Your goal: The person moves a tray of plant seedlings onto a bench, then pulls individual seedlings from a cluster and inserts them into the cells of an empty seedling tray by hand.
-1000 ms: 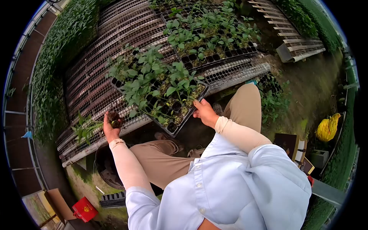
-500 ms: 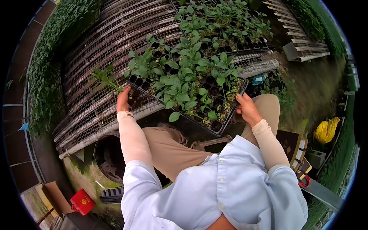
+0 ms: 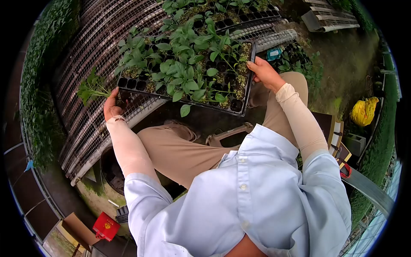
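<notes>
A black seedling tray (image 3: 139, 88) full of leafy green seedlings is held in front of me above the mesh bench. My right hand (image 3: 266, 73) grips its right edge, thumb on the rim. At the tray's left corner, my left hand (image 3: 112, 105) is closed round a bunch of seedlings (image 3: 92, 89) whose leaves point left. The roots of the bunch are mostly hidden by the hand. Behind the held tray, another seedling tray (image 3: 252, 17) rests on the mesh bench (image 3: 96, 47).
A dark round bucket (image 3: 112, 169) stands by my left knee. Left of it lies a red box (image 3: 106, 226) near an open carton. On the right are a yellow bag (image 3: 364, 111), a grey block (image 3: 354, 143), and more seedlings with a teal packet (image 3: 274, 54) beside my knee.
The held tray first moved right with both hands, then turned more level and shifted back left. My left hand, still holding the bunch, has come to the tray's left corner.
</notes>
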A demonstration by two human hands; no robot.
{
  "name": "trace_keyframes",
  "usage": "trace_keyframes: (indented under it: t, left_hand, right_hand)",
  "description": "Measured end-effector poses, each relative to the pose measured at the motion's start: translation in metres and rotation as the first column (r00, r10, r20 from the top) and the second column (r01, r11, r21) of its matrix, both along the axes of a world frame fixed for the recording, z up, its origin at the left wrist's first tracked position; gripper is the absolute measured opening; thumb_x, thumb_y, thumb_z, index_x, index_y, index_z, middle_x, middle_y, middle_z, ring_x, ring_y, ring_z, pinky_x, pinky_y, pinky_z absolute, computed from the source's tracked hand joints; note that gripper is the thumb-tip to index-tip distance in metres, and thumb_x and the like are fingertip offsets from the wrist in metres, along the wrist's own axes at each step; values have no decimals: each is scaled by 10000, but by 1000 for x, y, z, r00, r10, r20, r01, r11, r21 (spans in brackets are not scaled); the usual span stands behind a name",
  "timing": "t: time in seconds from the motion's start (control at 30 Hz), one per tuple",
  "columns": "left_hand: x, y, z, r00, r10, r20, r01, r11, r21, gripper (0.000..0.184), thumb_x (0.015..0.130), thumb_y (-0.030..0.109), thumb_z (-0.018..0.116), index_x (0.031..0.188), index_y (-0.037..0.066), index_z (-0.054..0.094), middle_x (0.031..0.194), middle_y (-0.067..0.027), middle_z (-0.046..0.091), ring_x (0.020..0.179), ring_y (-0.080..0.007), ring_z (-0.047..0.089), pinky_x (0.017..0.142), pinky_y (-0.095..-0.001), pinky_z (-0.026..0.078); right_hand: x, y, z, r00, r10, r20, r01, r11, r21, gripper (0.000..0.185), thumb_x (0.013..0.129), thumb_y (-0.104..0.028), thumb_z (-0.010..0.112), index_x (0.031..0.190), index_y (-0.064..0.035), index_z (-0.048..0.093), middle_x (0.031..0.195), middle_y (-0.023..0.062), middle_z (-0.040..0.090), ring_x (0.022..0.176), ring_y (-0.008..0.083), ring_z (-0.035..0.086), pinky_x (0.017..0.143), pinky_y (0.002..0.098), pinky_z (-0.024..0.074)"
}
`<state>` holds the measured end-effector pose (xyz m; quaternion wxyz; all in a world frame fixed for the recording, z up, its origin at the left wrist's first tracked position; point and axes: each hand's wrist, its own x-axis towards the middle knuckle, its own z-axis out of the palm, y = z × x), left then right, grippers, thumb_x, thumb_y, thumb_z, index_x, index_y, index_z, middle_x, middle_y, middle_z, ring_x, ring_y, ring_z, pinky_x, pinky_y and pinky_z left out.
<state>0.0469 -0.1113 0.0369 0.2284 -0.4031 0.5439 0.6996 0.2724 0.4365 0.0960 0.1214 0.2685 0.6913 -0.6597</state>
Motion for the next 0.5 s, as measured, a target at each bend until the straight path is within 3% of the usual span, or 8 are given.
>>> trace_keyframes:
  t: [0.13, 0.2, 0.27, 0.3, 0.33, 0.37, 0.43, 0.5]
  left_hand:
    - [33, -8, 36, 974, -13, -225, 6, 999, -32, 219, 863, 168, 755, 1041, 193, 627, 960, 10, 712, 818, -212, 681, 614, -410, 517]
    - [60, -18, 59, 955, -41, -295, 19, 997, -75, 221, 870, 157, 742, 1051, 188, 620, 965, 9, 712, 804, -210, 692, 614, -404, 523]
    - [91, -37, 79, 938, 47, -343, -67, 997, -49, 189, 875, 150, 732, 1029, 182, 626, 956, -9, 713, 792, -206, 698, 613, -390, 549]
    - [115, -35, 103, 939, -5, -343, -34, 994, -107, 145, 875, 140, 731, 981, 184, 642, 948, -16, 711, 774, -204, 699, 615, -397, 570]
    - [133, -49, 112, 943, 13, -333, -53, 992, -112, 120, 877, 119, 725, 962, 171, 657, 948, -10, 712, 803, -194, 697, 654, -376, 578]
    - [148, -63, 121, 946, 30, -323, -72, 990, -119, 99, 879, 98, 720, 942, 158, 673, 947, -4, 712, 832, -184, 696, 694, -354, 586]
    - [185, -65, 150, 925, 73, -372, -141, 977, -158, 111, 869, 85, 724, 940, 156, 677, 939, -3, 714, 838, -187, 696, 704, -362, 589]
    - [216, -56, 173, 918, 77, -388, -156, 972, -176, 120, 860, 72, 730, 938, 149, 680, 944, -6, 715, 837, -187, 695, 722, -371, 592]
  right_hand:
    - [10, -2, 0, 973, 108, -204, -83, 988, 127, 143, 1030, -215, 487, 1097, -112, 559, 751, -90, 423, 574, 20, 315, 481, 205, 257]
    - [15, -2, -17, 954, 155, -258, -104, 974, 202, 230, 969, -201, 571, 912, 17, 529, 784, 58, 536, 732, 152, 468, 689, 349, 438]
    - [20, -7, -29, 945, 229, -234, -177, 959, 220, 266, 954, -218, 589, 867, 18, 502, 765, 112, 530, 711, 173, 458, 674, 366, 431]
    - [25, -16, -25, 946, 236, -221, -202, 965, 167, 285, 948, -224, 595, 846, 19, 488, 751, 135, 522, 695, 187, 448, 667, 377, 426]
    - [27, -20, -38, 912, 294, -285, -226, 942, 247, 283, 946, -222, 592, 844, 22, 491, 730, 143, 522, 682, 204, 466, 656, 382, 428]
    - [30, -28, -62, 884, 302, -358, -235, 947, 217, 270, 943, -223, 589, 862, 21, 506, 727, 143, 529, 691, 213, 491, 660, 393, 431]
    - [42, -40, -49, 866, 392, -311, -361, 920, 155, 248, 953, -224, 579, 888, 10, 528, 725, 123, 541, 679, 206, 532, 647, 387, 451]
    - [53, -47, -31, 867, 414, -277, -443, 895, -46, 243, 963, -225, 571, 897, 5, 527, 725, 95, 552, 652, 183, 555, 615, 359, 471]
